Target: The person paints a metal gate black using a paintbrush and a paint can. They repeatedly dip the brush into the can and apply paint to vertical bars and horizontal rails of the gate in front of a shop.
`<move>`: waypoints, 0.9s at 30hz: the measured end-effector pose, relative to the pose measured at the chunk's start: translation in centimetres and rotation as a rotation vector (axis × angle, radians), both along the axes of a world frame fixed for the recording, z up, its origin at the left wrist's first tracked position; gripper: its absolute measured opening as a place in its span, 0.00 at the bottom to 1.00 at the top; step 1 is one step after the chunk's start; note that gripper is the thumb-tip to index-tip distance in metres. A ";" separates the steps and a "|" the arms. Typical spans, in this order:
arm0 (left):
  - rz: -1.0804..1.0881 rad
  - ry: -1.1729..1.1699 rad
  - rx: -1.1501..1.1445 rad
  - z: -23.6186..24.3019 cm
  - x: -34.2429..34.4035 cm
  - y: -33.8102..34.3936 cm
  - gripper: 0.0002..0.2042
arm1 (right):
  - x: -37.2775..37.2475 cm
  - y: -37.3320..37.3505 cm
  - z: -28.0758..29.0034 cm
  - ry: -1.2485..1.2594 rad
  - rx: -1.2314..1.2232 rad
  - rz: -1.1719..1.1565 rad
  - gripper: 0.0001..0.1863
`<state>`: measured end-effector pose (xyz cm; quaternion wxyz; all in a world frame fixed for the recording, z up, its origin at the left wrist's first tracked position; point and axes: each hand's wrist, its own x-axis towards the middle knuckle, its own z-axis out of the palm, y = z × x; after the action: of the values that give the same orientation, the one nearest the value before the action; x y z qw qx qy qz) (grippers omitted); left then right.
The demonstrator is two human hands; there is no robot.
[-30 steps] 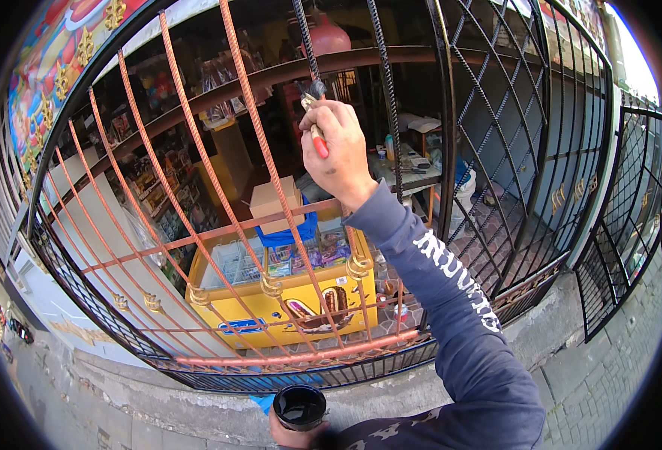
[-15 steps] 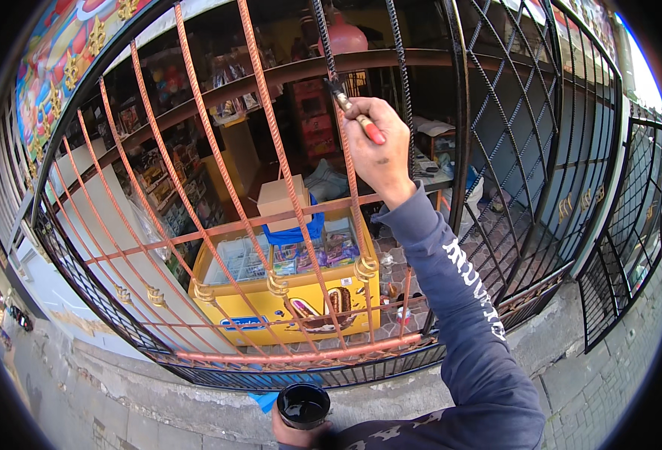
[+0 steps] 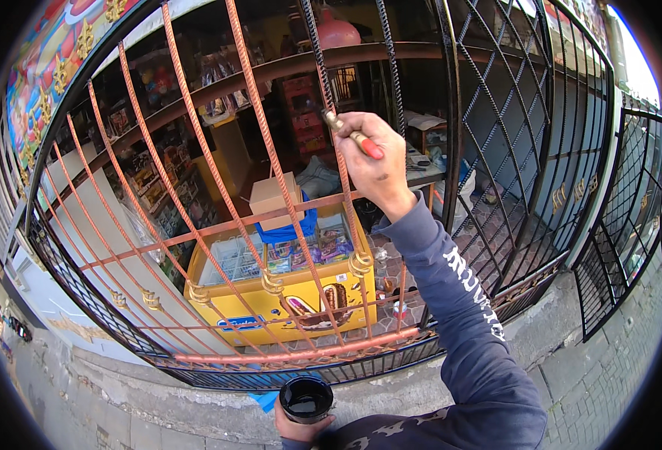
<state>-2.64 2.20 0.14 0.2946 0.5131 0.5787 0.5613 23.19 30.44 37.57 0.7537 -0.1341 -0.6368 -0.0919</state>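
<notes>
A paintbrush (image 3: pixel 360 140) with a red-tipped handle is pinched in my right hand (image 3: pixel 376 161). Its dark bristles touch a twisted bar (image 3: pixel 323 71) of the metal grille; above that spot the bar is black, and below it the bar (image 3: pixel 344 187) is reddish-brown. Low at the front, my left hand (image 3: pixel 297 429) is wrapped round a black cup (image 3: pixel 305 399) of glossy black paint. Bars to the left (image 3: pixel 251 82) are reddish-brown, while those on the right are black.
Behind the grille stands a yellow chest freezer (image 3: pixel 278 304) with a cardboard box (image 3: pixel 274 196) and blue bag on top. A reddish crossbar (image 3: pixel 218 229) and gold collars (image 3: pixel 272 283) span the bars. A black lattice panel (image 3: pixel 503 127) adjoins at right. A concrete ledge (image 3: pixel 158 397) runs below.
My right hand and the brush have moved down along the bar, and the black stretch now reaches lower. My left hand still holds the cup. The view has shifted slightly.
</notes>
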 end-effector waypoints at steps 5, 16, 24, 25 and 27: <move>0.028 0.018 0.014 -0.7 -0.4 -0.2 0.52 | -0.1 0.7 0.4 0.143 0.027 -0.089 0.06; -0.007 0.005 -0.010 -0.2 -1.0 -0.4 0.56 | 0.2 0.1 0.0 0.243 -0.123 0.080 0.05; -0.068 -0.051 -0.033 -1.0 -1.1 0.0 0.60 | -0.2 0.0 -0.4 0.285 -0.072 0.011 0.06; -0.064 -0.040 -0.036 -1.1 -1.1 0.0 0.60 | -0.2 -0.1 -0.5 0.203 -0.062 -0.038 0.06; -0.059 -0.025 -0.031 -1.2 -1.2 0.0 0.60 | -0.2 -0.2 -0.7 0.125 -0.113 -0.035 0.06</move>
<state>-3.86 2.16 -1.09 0.3262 0.5181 0.5682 0.5498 23.00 30.20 36.89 0.7816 -0.1930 -0.5901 -0.0603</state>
